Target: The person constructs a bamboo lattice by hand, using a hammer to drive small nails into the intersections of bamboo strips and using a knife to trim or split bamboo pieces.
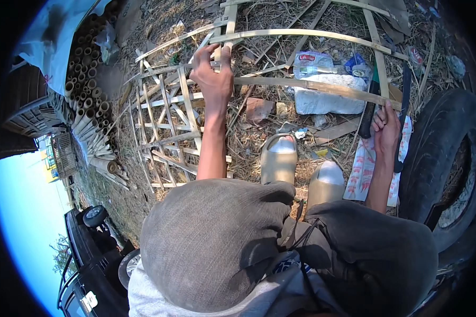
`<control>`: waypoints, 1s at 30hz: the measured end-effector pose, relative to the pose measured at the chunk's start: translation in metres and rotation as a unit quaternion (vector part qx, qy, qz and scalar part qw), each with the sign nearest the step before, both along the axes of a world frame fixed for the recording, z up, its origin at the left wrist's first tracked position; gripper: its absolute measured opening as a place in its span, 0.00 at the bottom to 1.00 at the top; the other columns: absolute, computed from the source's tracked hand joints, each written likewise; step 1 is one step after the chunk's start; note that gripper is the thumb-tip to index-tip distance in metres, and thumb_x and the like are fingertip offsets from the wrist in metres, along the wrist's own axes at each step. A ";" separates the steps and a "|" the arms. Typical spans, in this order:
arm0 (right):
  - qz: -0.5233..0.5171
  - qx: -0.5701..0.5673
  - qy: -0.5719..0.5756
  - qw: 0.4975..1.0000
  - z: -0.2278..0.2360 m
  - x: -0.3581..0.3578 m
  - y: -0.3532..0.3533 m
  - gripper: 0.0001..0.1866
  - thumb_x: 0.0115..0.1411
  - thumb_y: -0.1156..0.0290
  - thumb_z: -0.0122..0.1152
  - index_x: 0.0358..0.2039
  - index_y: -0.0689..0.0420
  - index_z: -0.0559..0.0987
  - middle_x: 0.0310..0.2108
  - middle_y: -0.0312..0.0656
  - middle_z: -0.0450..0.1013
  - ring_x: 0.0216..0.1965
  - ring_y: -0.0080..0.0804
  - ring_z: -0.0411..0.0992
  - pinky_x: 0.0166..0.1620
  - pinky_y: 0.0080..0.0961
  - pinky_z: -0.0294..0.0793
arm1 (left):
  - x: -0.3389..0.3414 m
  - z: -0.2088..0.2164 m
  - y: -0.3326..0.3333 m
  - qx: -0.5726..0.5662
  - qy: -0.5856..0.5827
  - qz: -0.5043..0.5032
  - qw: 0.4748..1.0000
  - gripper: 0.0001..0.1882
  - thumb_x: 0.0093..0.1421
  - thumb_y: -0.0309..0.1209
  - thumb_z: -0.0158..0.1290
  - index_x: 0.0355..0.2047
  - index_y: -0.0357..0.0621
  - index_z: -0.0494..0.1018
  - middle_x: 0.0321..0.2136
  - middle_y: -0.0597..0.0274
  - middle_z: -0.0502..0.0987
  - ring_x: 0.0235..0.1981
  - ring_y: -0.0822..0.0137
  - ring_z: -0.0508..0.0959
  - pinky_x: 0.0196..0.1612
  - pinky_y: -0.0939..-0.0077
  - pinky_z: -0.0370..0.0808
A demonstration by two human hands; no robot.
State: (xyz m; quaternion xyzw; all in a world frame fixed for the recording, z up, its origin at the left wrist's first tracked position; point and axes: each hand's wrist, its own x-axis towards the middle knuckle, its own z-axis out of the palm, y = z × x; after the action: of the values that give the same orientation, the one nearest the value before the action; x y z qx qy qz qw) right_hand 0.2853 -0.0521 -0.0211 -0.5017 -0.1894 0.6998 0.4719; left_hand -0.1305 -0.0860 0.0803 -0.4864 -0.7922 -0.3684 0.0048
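Note:
A frame of flat bamboo strips lies in front of me, with a lower crosswise strip (322, 87), an upper one (301, 33) and upright strips crossing them. My left hand (212, 79) is at the frame's left corner, thumb and fingers curled around an upright bamboo strip; the fingertips partly hide the contact. At the right end of the lower strip, my right hand (387, 127) pinches the corner where it meets the right upright strip (376, 50). Close by the right hand are a black-handled tool (367, 119) and a long black tool (404, 100), both partly covered.
A bamboo lattice (166, 119) lies left of my left arm. A whitish block (330, 98), a brick piece (259, 110) and plastic wrappers (313, 64) lie under or near the frame. A tyre (441, 164) stands right; bamboo poles (87, 105) are stacked far left, a dark vehicle (84, 264) lower left.

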 end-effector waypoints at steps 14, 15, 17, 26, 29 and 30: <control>-0.019 -0.008 0.011 1.000 -0.016 -0.013 -0.010 0.12 0.75 0.57 0.53 0.41 0.53 0.71 0.22 0.26 0.56 0.21 0.14 0.54 0.24 0.17 0.53 | -0.049 -0.054 -0.059 -0.198 -0.332 0.099 0.917 0.26 0.66 0.52 0.59 0.43 0.38 0.74 0.23 0.65 0.79 0.23 0.76 0.76 0.28 0.81 0.69; -0.036 -0.003 0.007 0.999 -0.015 -0.010 -0.008 0.13 0.75 0.57 0.53 0.41 0.54 0.71 0.22 0.26 0.55 0.21 0.14 0.54 0.24 0.17 0.53 | -0.041 -0.057 -0.061 -0.202 -0.315 0.097 0.922 0.26 0.67 0.53 0.58 0.44 0.38 0.75 0.24 0.63 0.80 0.25 0.76 0.77 0.31 0.80 0.69; -0.037 0.001 0.000 0.999 -0.014 -0.010 -0.006 0.13 0.75 0.57 0.53 0.41 0.54 0.71 0.21 0.25 0.55 0.20 0.14 0.53 0.23 0.16 0.52 | -0.038 -0.058 -0.064 -0.202 -0.305 0.122 0.923 0.27 0.67 0.54 0.58 0.43 0.38 0.76 0.24 0.63 0.80 0.26 0.76 0.76 0.33 0.78 0.69; -0.025 0.022 -0.051 0.998 -0.023 -0.004 0.000 0.15 0.73 0.54 0.56 0.37 0.51 0.70 0.21 0.24 0.54 0.19 0.12 0.52 0.22 0.16 0.52 | -0.033 -0.065 -0.071 -0.221 -0.273 0.107 0.930 0.27 0.66 0.53 0.59 0.43 0.37 0.76 0.24 0.67 0.76 0.23 0.76 0.70 0.29 0.78 0.67; 0.002 0.008 -0.056 0.998 -0.027 -0.002 -0.005 0.16 0.73 0.52 0.56 0.36 0.51 0.70 0.22 0.24 0.54 0.19 0.12 0.53 0.22 0.16 0.54 | -0.023 -0.058 -0.072 -0.238 -0.264 0.114 0.928 0.27 0.64 0.49 0.62 0.47 0.36 0.75 0.24 0.68 0.77 0.22 0.77 0.69 0.27 0.79 0.66; 0.002 0.002 -0.058 0.998 -0.030 -0.001 -0.006 0.17 0.73 0.51 0.57 0.36 0.51 0.69 0.21 0.24 0.54 0.19 0.12 0.53 0.22 0.16 0.54 | -0.015 -0.058 -0.071 -0.210 -0.305 0.142 0.918 0.31 0.64 0.48 0.64 0.54 0.36 0.66 0.24 0.66 0.77 0.22 0.77 0.70 0.26 0.80 0.66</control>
State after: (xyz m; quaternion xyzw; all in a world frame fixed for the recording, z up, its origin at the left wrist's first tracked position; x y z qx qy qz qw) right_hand 0.2844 -0.0584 -0.0513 -0.5402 -0.2187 0.6702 0.4595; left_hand -0.1457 -0.1573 0.0219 -0.2230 -0.8752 -0.3191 -0.2871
